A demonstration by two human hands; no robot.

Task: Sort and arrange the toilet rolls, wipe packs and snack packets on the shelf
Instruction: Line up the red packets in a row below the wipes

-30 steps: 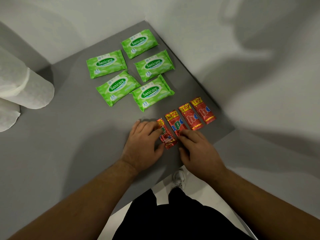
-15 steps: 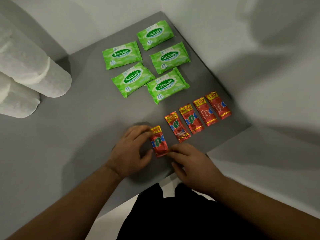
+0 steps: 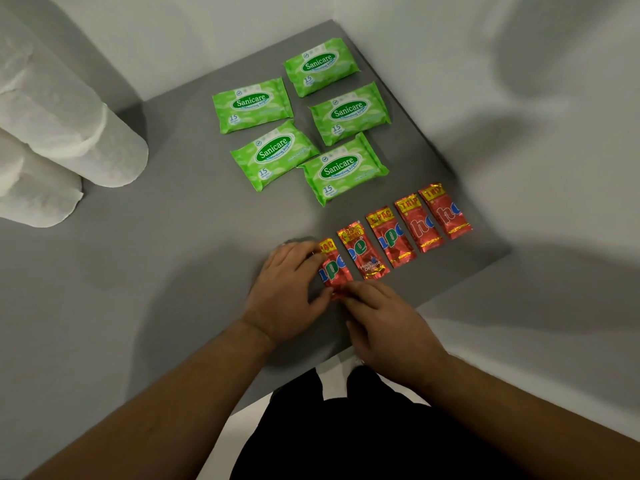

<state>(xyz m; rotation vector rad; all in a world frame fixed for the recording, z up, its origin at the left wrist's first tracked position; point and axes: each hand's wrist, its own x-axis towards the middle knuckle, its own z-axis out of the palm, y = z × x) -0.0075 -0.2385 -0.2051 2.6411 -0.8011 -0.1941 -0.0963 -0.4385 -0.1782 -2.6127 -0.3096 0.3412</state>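
the step in hand was the lining-up of the snack packets at the front right of the grey shelf. five red foil packets lay in a slanting row, side by side and just apart. the nearest red packet sat at the left end of that row, close beside the second packet; the third packet, the fourth packet and the fifth packet ran on toward the wall.

the left hand lay flat on the shelf with its fingertips against the left edge of the nearest packet. the right hand touched that packet's near end with its fingertips. neither hand was clenched, and the packet lay on the shelf, steadied between the two rather than lifted, as far as the view showed.

five green sanicare wipe packs lay grouped behind the row, some touching or overlapping at the corners. white toilet rolls lay on their sides at the far left, well apart from everything else.

by my judgement the snack row was nearly finished. the next move called for a small nudge to square this last packet with its neighbours, then letting go. the foil looked light and slippery, so a heavy push could have knocked the second packet askew. the wipe packs seemed to want straightening afterwards.
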